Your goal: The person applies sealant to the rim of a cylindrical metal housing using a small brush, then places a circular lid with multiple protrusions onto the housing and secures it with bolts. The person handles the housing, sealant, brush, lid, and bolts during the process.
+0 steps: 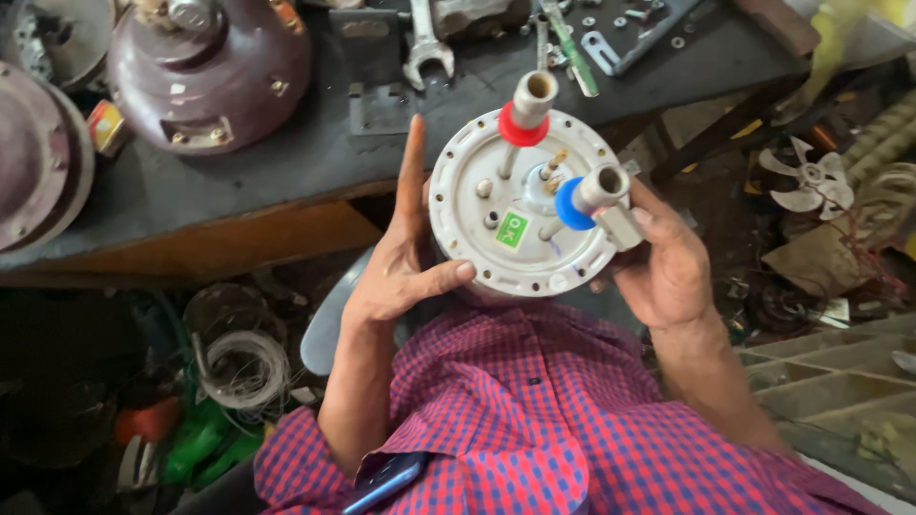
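Flange (pixel 520 205), round and pale grey, sits at the centre of the view, held face-up over the person's lap, just off the counter (pixel 286 162) edge at 12 o'clock. Two metal pipes stand up from its face: one with a red collar (pixel 521 129) toward 12 o'clock, one with a blue collar (pixel 571 204) toward 3 o'clock. A green sticker (pixel 511 230) lies near the plate's middle, with small brass studs beside it.

The left hand (pixel 401 267) cups the rim at 9 o'clock, thumb pressed onto the face near 7 o'clock, forefinger stretched straight up along the edge. The right hand (pixel 668 272) wraps the rim at 3 o'clock, fingers curled behind, thumb by the blue-collared pipe. Both are closed on the plate.

It looks stiff and fairly heavy (whatever hangs below the plate is hidden). The rim seems the sound place to grip, two-handed; the pipes and studs look more apt to bend or snag, and the smooth face may be slippery.

On the counter, a maroon housing (pixel 210 67) stands at 10 o'clock and a spanner (pixel 425 48) at 12 o'clock. A white fan blade (pixel 809 186) lies on the floor at 3 o'clock, wire coils (pixel 243 367) at 8 o'clock.
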